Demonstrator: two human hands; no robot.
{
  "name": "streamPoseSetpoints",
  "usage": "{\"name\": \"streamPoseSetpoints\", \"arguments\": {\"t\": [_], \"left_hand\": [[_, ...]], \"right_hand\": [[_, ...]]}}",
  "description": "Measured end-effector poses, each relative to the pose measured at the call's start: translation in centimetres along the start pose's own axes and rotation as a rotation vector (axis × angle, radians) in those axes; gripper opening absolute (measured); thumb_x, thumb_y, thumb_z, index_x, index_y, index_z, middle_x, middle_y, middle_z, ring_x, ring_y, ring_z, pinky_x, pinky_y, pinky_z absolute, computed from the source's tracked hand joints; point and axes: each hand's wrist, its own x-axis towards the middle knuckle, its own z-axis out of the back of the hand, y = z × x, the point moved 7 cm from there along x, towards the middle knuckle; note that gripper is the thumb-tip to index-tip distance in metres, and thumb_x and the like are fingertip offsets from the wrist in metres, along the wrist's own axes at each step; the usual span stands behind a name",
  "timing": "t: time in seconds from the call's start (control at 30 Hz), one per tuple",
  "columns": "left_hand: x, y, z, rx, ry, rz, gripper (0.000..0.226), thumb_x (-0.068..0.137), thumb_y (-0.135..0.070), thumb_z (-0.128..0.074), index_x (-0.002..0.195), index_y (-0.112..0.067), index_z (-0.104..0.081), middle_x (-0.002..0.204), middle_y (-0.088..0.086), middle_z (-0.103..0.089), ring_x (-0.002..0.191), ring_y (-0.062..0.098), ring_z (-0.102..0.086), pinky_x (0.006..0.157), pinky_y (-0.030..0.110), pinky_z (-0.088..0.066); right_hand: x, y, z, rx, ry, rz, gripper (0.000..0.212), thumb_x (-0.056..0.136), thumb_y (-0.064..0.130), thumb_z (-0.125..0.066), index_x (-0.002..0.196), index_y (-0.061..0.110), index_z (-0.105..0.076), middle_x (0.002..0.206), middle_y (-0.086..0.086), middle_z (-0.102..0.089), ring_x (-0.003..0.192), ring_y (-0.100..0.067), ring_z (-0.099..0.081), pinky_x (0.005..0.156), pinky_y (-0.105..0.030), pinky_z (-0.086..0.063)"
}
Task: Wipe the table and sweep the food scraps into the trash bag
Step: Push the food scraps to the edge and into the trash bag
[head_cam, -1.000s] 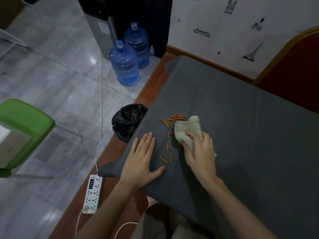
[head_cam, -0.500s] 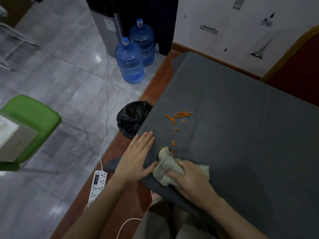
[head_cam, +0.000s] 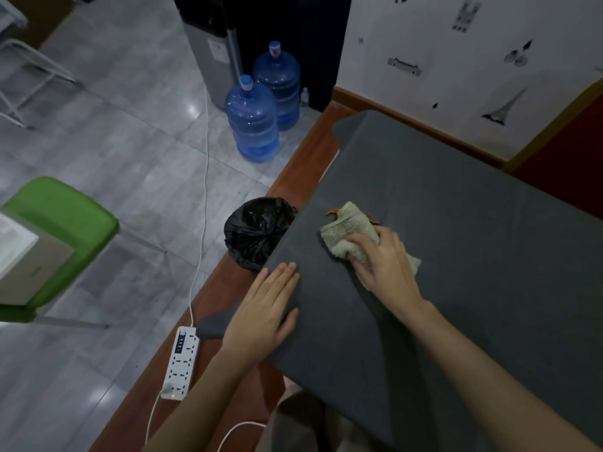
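On one grey table (head_cam: 473,243): two hands, left hand (head_cam: 266,316) flat with fingers together, right hand (head_cam: 383,256) fingers curled gripping one cloth (head_cam: 347,230).

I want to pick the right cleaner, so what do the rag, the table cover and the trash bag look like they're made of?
The rag looks like terry or looped cotton, pale and matte, with a nubby pile. The table cover looks like woven fabric, dark grey and matte, with soft folds at its corners; the fibre cannot be told. The trash bag looks like thin black plastic film, glossy and crinkled.
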Motion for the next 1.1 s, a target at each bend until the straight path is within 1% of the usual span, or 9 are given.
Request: {"name": "streamPoseSetpoints", "arguments": {"t": [0.13, 0.27, 0.4, 0.47, 0.53, 0.63, 0.77, 0.93, 1.1], "left_hand": [[0.0, -0.2, 0.3, -0.005, 0.014, 0.003, 0.057, 0.094, -0.034, -0.048, 0.143, -0.007, -0.040, 0.153, 0.007, -0.035, 0.144, 0.020, -0.028, 0.118, 0.040, -0.020], [0.2, -0.2, 0.6, -0.022, 0.010, 0.009, 0.056, 0.092, -0.032, -0.051, 0.142, -0.007, -0.043, 0.152, 0.007, -0.037, 0.143, 0.020, -0.031, 0.117, 0.040, -0.020], [1.0, -0.6, 0.7, 0.016, 0.000, 0.037, 0.053, 0.086, -0.031, -0.055, 0.133, -0.007, -0.053, 0.146, 0.009, -0.046, 0.140, 0.023, -0.037, 0.118, 0.043, -0.020], [2.3, -0.2, 0.8, 0.037, 0.004, 0.082, 0.055, 0.086, -0.034, -0.053, 0.134, -0.008, -0.050, 0.150, 0.010, -0.040, 0.143, 0.023, -0.030, 0.119, 0.045, -0.018], [4.1, 0.3, 0.8, 0.035, 0.022, 0.132, 0.064, 0.088, -0.040, -0.049, 0.142, -0.008, -0.040, 0.156, 0.009, -0.028, 0.146, 0.022, -0.022, 0.120, 0.043, -0.014], [5.6, 0.7, 0.3, -0.007, 0.034, 0.206, 0.073, 0.089, -0.047, -0.045, 0.149, -0.009, -0.026, 0.161, 0.005, -0.015, 0.149, 0.019, -0.013, 0.122, 0.039, -0.009], [5.4, 0.7, -0.2, -0.017, 0.029, 0.240, 0.075, 0.090, -0.048, -0.044, 0.151, -0.010, -0.021, 0.161, 0.004, -0.010, 0.149, 0.016, -0.008, 0.122, 0.038, -0.014], [5.7, 1.0, -0.4, -0.049, 0.011, 0.245, 0.077, 0.087, -0.046, -0.050, 0.150, -0.009, -0.024, 0.161, 0.005, -0.016, 0.148, 0.018, -0.014, 0.120, 0.040, -0.022], [5.7, 0.8, -0.4, -0.051, 0.001, 0.239, 0.077, 0.087, -0.045, -0.052, 0.149, -0.007, -0.027, 0.160, 0.006, -0.018, 0.148, 0.020, -0.017, 0.119, 0.041, -0.024]], "right_hand": [[-0.6, -0.1, 0.6, 0.068, 0.013, 0.011, 0.032, 0.087, 0.025, -0.068, 0.118, 0.020, -0.062, 0.114, -0.012, -0.053, 0.099, -0.026, -0.050, 0.084, -0.039, -0.045], [-5.0, -1.0, 2.1, 0.130, 0.007, -0.011, 0.034, 0.090, 0.039, -0.054, 0.123, 0.029, -0.055, 0.120, -0.003, -0.048, 0.107, -0.016, -0.044, 0.087, -0.030, -0.039], [-8.2, -4.4, 4.4, 0.170, -0.110, -0.171, 0.036, 0.090, 0.044, -0.051, 0.124, 0.032, -0.055, 0.121, 0.003, -0.042, 0.109, -0.015, -0.044, 0.091, -0.029, -0.038], [-7.9, -6.6, 5.5, 0.153, -0.180, -0.265, 0.035, 0.091, 0.044, -0.052, 0.123, 0.030, -0.055, 0.118, 0.000, -0.042, 0.108, -0.018, -0.045, 0.092, -0.028, -0.037], [-6.4, -8.6, 6.3, 0.115, -0.230, -0.329, 0.033, 0.094, 0.042, -0.054, 0.122, 0.027, -0.055, 0.116, -0.005, -0.043, 0.106, -0.021, -0.044, 0.091, -0.029, -0.036], [-2.8, -10.5, 6.4, 0.069, -0.230, -0.396, 0.033, 0.092, 0.036, -0.057, 0.122, 0.022, -0.055, 0.117, -0.014, -0.045, 0.106, -0.028, -0.045, 0.088, -0.030, -0.036], [1.5, -10.1, 4.4, -0.010, -0.131, -0.348, 0.032, 0.090, 0.030, -0.061, 0.121, 0.019, -0.056, 0.114, -0.018, -0.048, 0.102, -0.033, -0.047, 0.088, -0.043, -0.042], [3.5, -7.7, 2.3, -0.006, -0.107, -0.211, 0.032, 0.090, 0.033, -0.060, 0.120, 0.023, -0.055, 0.116, -0.013, -0.047, 0.103, -0.029, -0.046, 0.088, -0.041, -0.042], [3.3, -4.6, 0.9, 0.011, -0.098, -0.241, 0.030, 0.091, 0.034, -0.060, 0.119, 0.022, -0.056, 0.117, -0.013, -0.048, 0.102, -0.029, -0.048, 0.087, -0.041, -0.044]]}}
